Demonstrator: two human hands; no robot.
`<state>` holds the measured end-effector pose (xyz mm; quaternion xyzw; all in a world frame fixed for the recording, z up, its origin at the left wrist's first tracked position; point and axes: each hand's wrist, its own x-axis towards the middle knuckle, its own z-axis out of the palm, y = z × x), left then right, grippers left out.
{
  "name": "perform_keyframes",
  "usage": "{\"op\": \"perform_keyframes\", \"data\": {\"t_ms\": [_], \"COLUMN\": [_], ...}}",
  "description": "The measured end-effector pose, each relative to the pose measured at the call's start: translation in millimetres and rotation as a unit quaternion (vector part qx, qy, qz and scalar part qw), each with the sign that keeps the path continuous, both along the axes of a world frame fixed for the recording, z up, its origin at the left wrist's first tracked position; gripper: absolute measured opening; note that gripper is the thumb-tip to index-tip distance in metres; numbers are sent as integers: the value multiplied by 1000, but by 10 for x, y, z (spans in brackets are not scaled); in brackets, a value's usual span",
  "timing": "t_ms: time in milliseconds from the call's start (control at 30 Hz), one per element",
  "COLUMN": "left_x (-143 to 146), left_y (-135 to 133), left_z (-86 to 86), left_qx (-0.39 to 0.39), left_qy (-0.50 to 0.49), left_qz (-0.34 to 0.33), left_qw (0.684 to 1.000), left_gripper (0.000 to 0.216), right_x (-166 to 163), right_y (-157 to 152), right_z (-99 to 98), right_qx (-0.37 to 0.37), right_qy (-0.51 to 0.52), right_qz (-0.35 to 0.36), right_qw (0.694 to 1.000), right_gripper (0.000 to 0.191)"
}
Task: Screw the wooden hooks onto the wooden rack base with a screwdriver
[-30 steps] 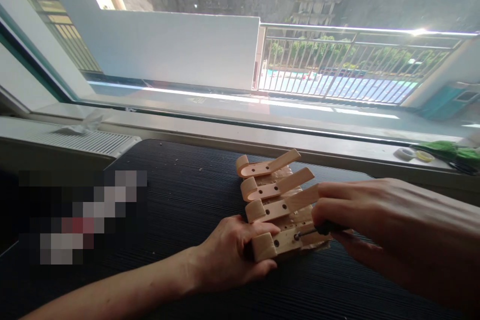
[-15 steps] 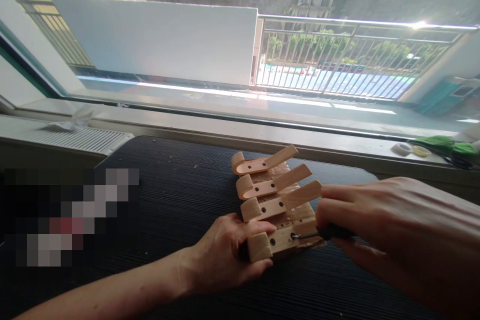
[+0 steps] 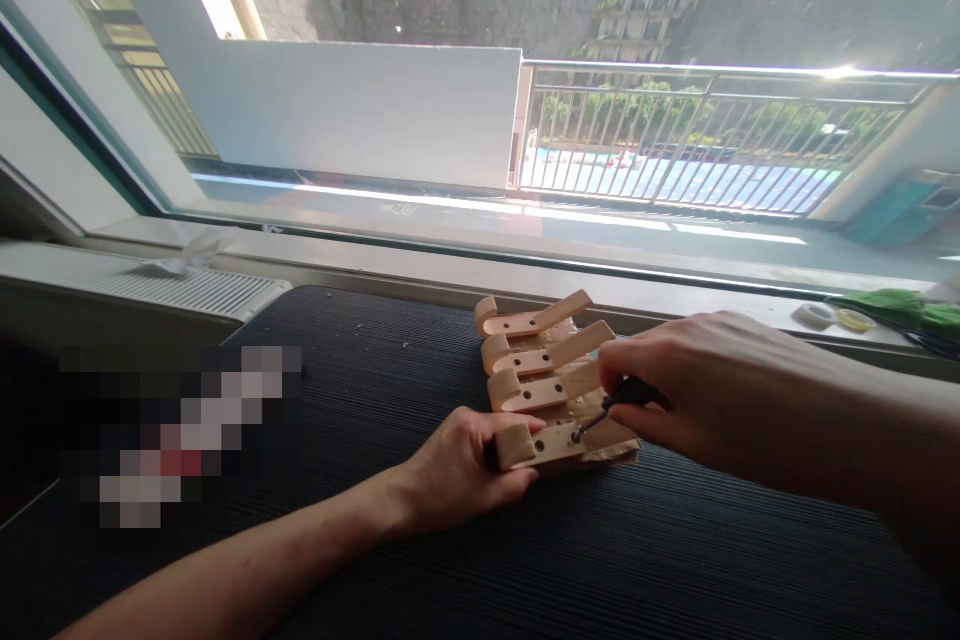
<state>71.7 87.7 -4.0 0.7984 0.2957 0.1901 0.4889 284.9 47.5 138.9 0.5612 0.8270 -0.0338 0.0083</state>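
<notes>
A wooden rack (image 3: 541, 382) of several curved hooks lies flat on a black ribbed mat (image 3: 360, 390). My left hand (image 3: 465, 470) is closed round the near left end of the rack, gripping its nearest hook. My right hand (image 3: 697, 400) is closed on the dark handle of a small screwdriver (image 3: 600, 412). The screwdriver's metal tip touches a hole in the nearest hook. Most of the handle is hidden inside my fingers.
The mat runs up to a window sill (image 3: 450, 265) with glass behind it. A white vent grille (image 3: 180, 288) sits at the left. Tape rolls (image 3: 829, 316) and green cord (image 3: 900, 305) lie on the sill at the right. A blurred patch (image 3: 180, 435) covers something left.
My right hand has moved left and up, tilting the screwdriver more steeply onto the nearest hook. The view shifted slightly. My left hand keeps its grip on the rack.
</notes>
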Motion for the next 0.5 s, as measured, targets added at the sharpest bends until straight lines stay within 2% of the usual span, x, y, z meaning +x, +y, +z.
{"op": "perform_keyframes", "data": {"t_ms": [133,267,333,400,433,500], "left_x": [33,-35,-134,-232,-259,-232], "left_y": [322,533,563,561,557,560], "left_z": [24,145,333,596,736,978], "left_qx": [-41,-39,-16,37,83,180], "left_qy": [-2,13,43,135,177,189], "left_qz": [28,-2,-33,-74,-70,-32], "left_qw": [999,999,998,987,978,965], "left_gripper": [41,44,51,54,49,39], "right_x": [-93,-97,-77,-58,-51,-49], "right_y": [309,539,562,532,508,458], "right_z": [40,71,79,75,70,55], "right_qx": [27,7,-5,0,9,29], "right_qy": [-50,-30,-14,16,32,59], "right_qz": [17,1,-4,-2,-2,-3], "right_qw": [998,1000,1000,1000,999,998], "right_gripper": [15,18,19,17,16,14]}}
